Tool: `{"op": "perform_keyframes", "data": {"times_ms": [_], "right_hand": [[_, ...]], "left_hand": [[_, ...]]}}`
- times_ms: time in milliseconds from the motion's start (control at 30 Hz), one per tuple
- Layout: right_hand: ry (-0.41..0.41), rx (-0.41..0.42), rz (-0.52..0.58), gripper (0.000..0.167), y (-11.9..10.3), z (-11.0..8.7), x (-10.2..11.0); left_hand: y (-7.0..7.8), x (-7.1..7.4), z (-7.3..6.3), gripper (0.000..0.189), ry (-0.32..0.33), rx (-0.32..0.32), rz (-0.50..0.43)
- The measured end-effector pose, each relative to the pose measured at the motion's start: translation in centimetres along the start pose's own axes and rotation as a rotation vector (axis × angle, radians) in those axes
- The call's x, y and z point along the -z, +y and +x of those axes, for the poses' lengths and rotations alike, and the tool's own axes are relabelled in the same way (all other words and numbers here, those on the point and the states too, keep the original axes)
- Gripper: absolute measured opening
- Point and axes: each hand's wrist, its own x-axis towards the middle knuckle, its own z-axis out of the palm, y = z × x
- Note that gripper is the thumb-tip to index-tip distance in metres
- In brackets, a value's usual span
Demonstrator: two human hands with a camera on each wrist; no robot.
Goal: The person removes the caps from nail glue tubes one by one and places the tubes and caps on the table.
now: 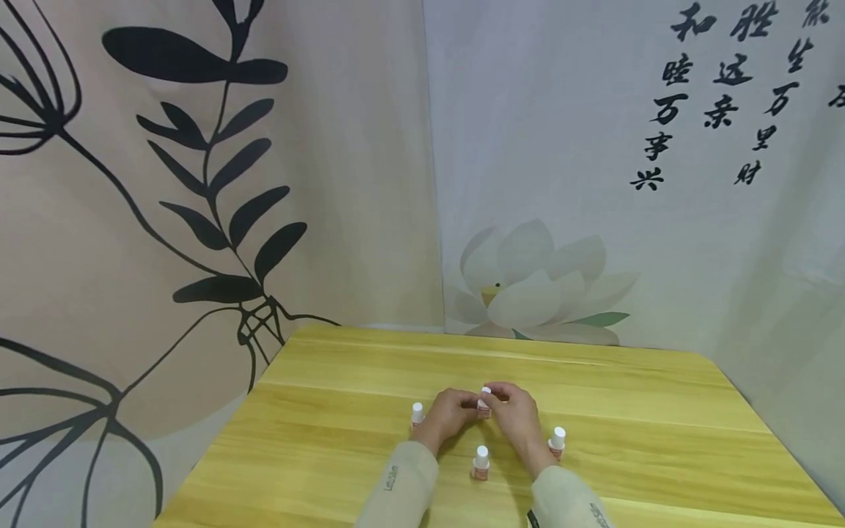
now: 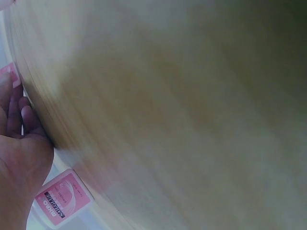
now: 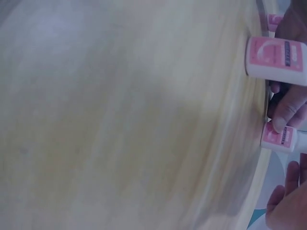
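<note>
Both hands meet at a small white nail glue bottle (image 1: 485,412) with a pink label, upright on the table. My left hand (image 1: 454,412) holds it low from the left; in the right wrist view its thumb (image 3: 284,115) presses on the label. From the right, my right hand (image 1: 516,414) pinches at the white cap, its other fingers loosely bent below. A matching bottle (image 1: 417,415) stands just left of my left hand, its label readable in the left wrist view. Another bottle (image 1: 481,465) stands in front, between the forearms. A third (image 1: 557,443) is beside my right wrist.
The wooden table (image 1: 647,418) has light yellow grain, and its far edge meets a printed cloth backdrop (image 1: 370,183) with leaves, a lotus and dark characters. Long pale sleeves (image 1: 404,484) cover both forearms close to the standing bottles.
</note>
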Motion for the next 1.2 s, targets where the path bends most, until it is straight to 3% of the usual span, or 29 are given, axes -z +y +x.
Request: {"op": "perform_keyframes", "data": {"times_ms": [200, 533, 867, 1200], "right_hand": [[-0.005, 0.002, 0.007, 0.034, 0.1, -0.1, -0.3], [-0.022, 0.017, -0.05, 0.028, 0.3, -0.5, -0.3], [-0.003, 0.028, -0.091, 0.03, -0.9, 0.0, 0.6], [-0.018, 0.006, -0.113, 0.024, -2.3, 0.4, 1.4]], "left_hand": [[-0.1, 0.1, -0.1, 0.02, 0.002, -0.011, 0.001], [-0.4, 0.1, -0.5, 0.02, -0.012, -0.012, 0.015], [-0.2, -0.1, 0.4, 0.021, -0.009, -0.008, 0.025], [-0.2, 0.1, 0.2, 0.02, -0.015, 0.023, 0.01]]}}
